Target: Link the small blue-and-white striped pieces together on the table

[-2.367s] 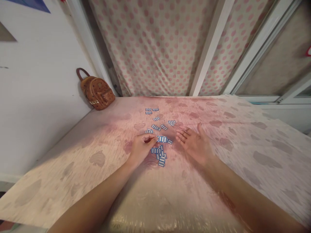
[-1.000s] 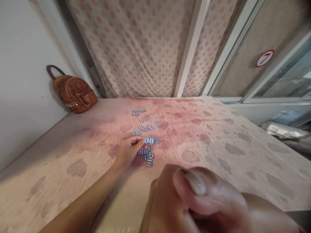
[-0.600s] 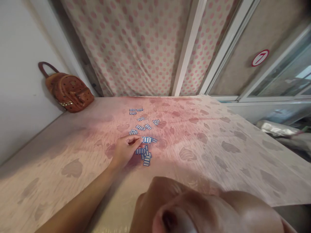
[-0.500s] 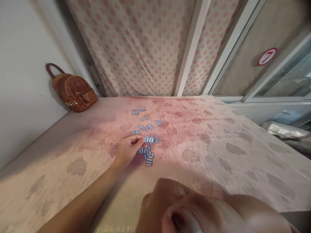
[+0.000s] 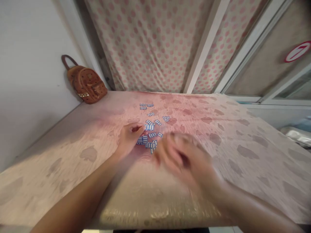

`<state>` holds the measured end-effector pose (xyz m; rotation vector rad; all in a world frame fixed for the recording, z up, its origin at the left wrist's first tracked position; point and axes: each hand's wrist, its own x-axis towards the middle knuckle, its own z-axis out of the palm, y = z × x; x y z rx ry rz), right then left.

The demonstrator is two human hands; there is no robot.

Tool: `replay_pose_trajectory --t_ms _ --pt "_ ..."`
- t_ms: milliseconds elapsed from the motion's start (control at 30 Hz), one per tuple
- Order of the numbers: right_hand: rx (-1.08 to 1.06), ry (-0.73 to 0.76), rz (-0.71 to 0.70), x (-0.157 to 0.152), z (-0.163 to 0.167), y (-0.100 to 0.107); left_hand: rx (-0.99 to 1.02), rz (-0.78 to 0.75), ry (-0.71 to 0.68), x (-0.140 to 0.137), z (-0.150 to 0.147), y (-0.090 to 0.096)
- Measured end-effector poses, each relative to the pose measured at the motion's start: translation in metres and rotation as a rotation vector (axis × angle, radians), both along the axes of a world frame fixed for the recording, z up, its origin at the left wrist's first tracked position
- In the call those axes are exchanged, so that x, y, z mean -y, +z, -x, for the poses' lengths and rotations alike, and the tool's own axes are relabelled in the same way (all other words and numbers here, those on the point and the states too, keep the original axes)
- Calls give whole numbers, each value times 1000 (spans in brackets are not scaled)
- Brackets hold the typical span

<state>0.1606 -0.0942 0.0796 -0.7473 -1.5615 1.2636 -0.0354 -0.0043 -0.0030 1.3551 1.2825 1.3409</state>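
Observation:
My left hand [image 5: 128, 137] is closed in a pinch, thumb against fingers, on a small white-and-blue striped piece [image 5: 149, 127]. The piece is held just above the table; its exact kind is too small to make out. Close beside and below that hand lie overlapping striped pieces [image 5: 151, 145] of the same look. My right hand [image 5: 187, 157] is to the right of these and partly covers them. Motion blurs its fingers, so whether it holds anything is not clear. Farther back, several more such pieces [image 5: 166, 118] lie scattered flat.
A pinkish tablecloth [image 5: 218, 161] with dark leaf-like shapes covers the table. At the back left, a brown mini backpack [image 5: 87, 84] leans against the white wall. A polka-dot curtain [image 5: 150, 45] hangs behind the table. A silvery package [image 5: 297, 136] is beyond the right edge.
My right hand has moved from close to the camera, forward over the table near the pieces. My left hand still pinches a piece, now lifted slightly. The view has shifted left.

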Motion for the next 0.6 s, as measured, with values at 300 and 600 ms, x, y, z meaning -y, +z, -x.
replay_pose_trajectory --t_ms 300,600 --pt "651 -418 -169 -107 -28 -105 32 -32 40 -5 5 2" --pt "751 -17 -508 -80 -15 -95 68 18 29 -5 4 1"
